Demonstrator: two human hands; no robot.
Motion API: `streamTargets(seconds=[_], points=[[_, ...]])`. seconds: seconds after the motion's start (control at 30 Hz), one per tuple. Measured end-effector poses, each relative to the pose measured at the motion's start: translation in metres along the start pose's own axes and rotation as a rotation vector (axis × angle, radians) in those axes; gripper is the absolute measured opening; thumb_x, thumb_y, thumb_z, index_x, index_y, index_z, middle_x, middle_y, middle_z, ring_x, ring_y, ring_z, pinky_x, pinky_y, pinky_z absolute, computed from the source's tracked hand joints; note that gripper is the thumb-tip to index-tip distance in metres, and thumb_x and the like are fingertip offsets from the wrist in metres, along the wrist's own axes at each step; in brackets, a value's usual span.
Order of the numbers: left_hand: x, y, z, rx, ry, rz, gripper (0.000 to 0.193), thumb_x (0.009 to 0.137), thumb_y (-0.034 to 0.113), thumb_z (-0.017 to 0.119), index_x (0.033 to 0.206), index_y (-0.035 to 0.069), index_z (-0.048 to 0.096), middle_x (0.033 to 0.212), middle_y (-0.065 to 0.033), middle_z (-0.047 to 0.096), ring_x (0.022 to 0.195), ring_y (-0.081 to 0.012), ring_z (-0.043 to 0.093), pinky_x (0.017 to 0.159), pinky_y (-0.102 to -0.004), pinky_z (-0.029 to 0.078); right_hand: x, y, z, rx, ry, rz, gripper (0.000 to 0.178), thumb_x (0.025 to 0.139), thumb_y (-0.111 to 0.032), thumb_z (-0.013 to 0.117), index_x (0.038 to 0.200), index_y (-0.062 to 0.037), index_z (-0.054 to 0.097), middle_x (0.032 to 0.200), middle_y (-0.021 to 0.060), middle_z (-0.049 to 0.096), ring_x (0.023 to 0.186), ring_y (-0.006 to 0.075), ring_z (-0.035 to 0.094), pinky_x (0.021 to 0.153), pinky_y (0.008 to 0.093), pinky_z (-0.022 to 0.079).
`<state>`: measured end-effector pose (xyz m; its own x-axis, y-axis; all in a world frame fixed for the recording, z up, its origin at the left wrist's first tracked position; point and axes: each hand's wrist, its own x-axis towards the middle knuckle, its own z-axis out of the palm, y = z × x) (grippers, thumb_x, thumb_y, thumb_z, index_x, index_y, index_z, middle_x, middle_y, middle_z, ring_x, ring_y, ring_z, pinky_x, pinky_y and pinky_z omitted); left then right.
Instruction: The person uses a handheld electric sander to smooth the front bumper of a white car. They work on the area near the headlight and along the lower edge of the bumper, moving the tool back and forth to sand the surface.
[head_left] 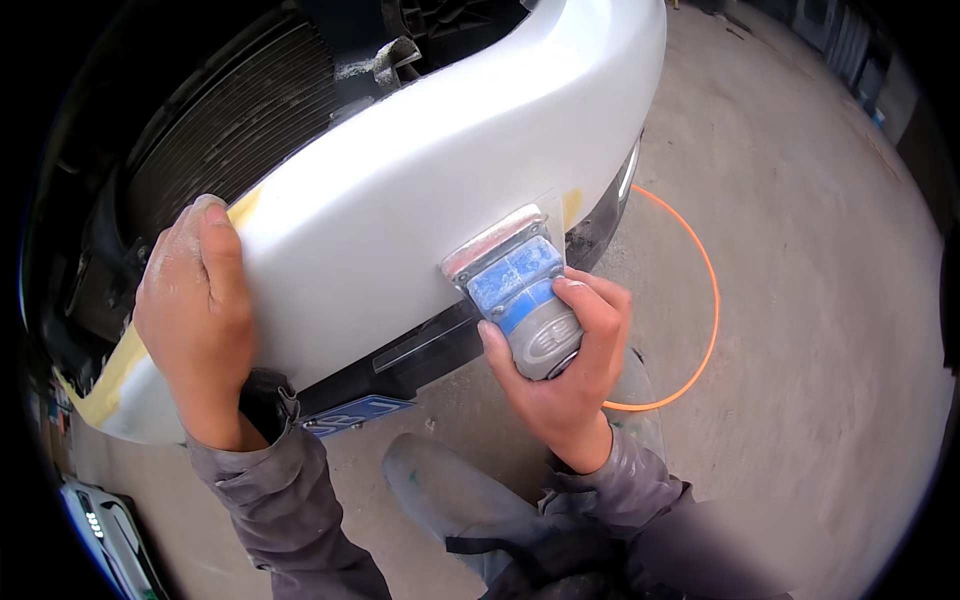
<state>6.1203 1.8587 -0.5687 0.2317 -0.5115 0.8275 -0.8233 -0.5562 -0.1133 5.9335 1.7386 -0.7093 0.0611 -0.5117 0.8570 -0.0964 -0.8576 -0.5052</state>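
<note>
A white car bumper runs diagonally across the view, with yellowish filler patches near its left end, on its top edge and at the right. My right hand is wrapped round a dusty blue and grey power sander. The sander's pad lies against the bumper's front face; its contact side is hidden. At the left, my left hand rests over the bumper's upper edge, its thumb on the white surface and its other fingers bent over the far side, mostly hidden. I see no tool in it.
An orange hose curves over the concrete floor on the right. Behind the bumper is a dark radiator. A blue plate hangs below the black lower trim. My knee is close beneath. Another white car part is at lower left.
</note>
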Motion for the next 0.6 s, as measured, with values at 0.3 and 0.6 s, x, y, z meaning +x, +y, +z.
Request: streamTargets(seconds=[0.3,0.6], points=[[0.002,0.000,-0.003,0.009,-0.029,0.019,0.034,0.099,0.025,0.042,0.098,0.002,0.067,0.092,-0.0165,0.067,0.087,-0.0326,0.063,0.079,-0.0386,0.049,-0.016,0.005,-0.001,0.023,-0.037,0.072,0.068,0.063,-0.009,0.086,0.118,-0.0032,0.046,0.109,0.0206,0.052,0.093,0.0315,0.056,0.078,0.0390,0.049],[0.003,0.000,-0.005,0.007,-0.054,0.023,0.033,0.099,0.023,0.040,0.097,0.002,0.066,0.093,-0.0166,0.067,0.087,-0.0332,0.063,0.078,-0.0390,0.048,-0.018,0.006,0.001,-0.003,-0.013,0.079,0.070,0.062,-0.012,0.087,0.118,-0.0039,0.046,0.108,0.0205,0.053,0.092,0.0319,0.058,0.076,0.0372,0.050]])
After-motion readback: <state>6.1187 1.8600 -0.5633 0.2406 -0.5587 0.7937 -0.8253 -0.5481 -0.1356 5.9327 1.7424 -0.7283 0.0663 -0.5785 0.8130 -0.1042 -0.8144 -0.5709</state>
